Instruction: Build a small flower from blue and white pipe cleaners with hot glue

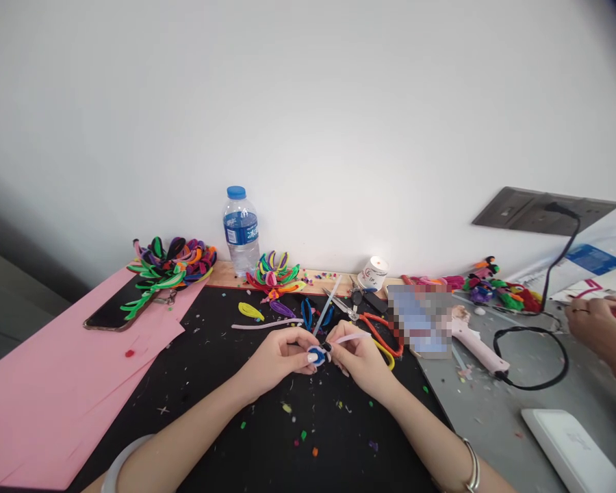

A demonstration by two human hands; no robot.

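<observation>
Over the black mat, my left hand pinches a small blue and white pipe-cleaner piece between thumb and fingers. My right hand is closed at the right side of the same piece, by a small black part, and a pale pipe-cleaner strip sticks out to the right from its fingers. Just beyond the hands lie a yellow loop, a purple loop, blue loops and a pale pipe cleaner. Scissors and orange pipe cleaners rest behind my right hand.
Pink paper and a phone are at left. A bottle, colourful pipe-cleaner bundles and a paper cup stand along the wall. At right are a corded glue gun, a white box and another person's hand.
</observation>
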